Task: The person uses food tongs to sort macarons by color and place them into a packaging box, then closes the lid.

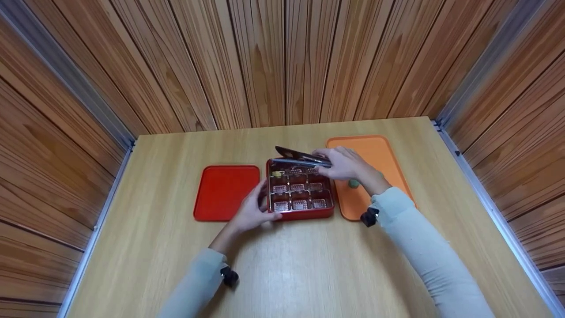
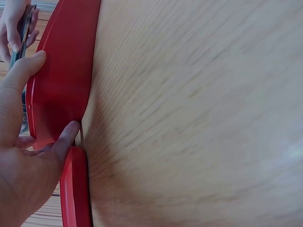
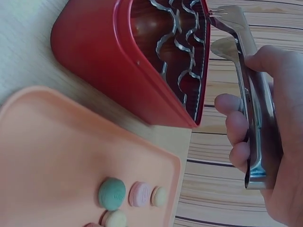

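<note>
A red box (image 1: 309,215) stands mid-table, fitted with a clear insert divided into several compartments. Its near left corner is held by my left hand (image 1: 254,213), with the thumb on the front wall and the fingers along the left side. In the far left compartment lies a yellowish macaron (image 1: 277,174). My right hand (image 1: 343,163) grips metal tongs (image 3: 259,118) over the back of the box. The two arms of the tongs are spread, with nothing between their tips in the right wrist view.
To the right lies an orange tray (image 1: 371,152) carrying several macarons, among them a green one (image 3: 112,194) and a pink one (image 3: 139,194). A flat red lid-like piece (image 1: 225,192) is left of the box, close beside my left hand. Wooden walls enclose the table.
</note>
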Demonstrator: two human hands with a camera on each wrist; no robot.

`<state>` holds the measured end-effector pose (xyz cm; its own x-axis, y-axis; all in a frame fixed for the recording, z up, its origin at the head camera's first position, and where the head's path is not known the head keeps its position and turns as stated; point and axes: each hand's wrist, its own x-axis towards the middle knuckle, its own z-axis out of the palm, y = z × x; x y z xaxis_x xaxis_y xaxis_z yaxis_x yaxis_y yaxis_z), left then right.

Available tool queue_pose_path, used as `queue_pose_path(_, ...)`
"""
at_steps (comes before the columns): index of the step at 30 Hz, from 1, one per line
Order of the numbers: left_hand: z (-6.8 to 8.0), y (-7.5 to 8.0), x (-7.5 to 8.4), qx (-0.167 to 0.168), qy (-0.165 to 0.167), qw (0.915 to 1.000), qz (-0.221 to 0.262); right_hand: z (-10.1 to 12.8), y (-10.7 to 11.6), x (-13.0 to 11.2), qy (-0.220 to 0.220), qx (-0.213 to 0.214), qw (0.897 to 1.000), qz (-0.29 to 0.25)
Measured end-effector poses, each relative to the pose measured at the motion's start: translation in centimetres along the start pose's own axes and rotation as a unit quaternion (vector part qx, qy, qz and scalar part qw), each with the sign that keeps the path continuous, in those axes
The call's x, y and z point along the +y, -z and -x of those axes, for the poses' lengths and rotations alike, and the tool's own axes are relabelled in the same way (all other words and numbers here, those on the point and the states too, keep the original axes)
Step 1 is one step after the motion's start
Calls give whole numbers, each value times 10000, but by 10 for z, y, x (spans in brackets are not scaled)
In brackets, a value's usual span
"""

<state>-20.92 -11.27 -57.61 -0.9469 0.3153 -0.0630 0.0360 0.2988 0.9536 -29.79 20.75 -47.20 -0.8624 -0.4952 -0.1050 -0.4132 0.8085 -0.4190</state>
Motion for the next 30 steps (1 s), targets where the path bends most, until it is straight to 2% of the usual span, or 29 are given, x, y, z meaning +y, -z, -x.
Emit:
queue_pose_path(6,-1,0,0,12,14,10000,-48,7,9,6,-132,-18,9997,-182)
queue_pose_path(13,0,0,-2,-20,-104,9999,-55,16,17,18,73,60,9994,-332)
queue_pose_path(20,0,0,-2,-23,-39,10000,-51,28,28,33,-145,-51,9985,-525)
queue_pose_path(25,0,0,-1,11,-16,10000,-49,33,35,43,-244,25,9988,-424)
queue_pose_path(30,0,0,-1,9,-45,9999,-90,39,40,54,-261,277,9989,-287)
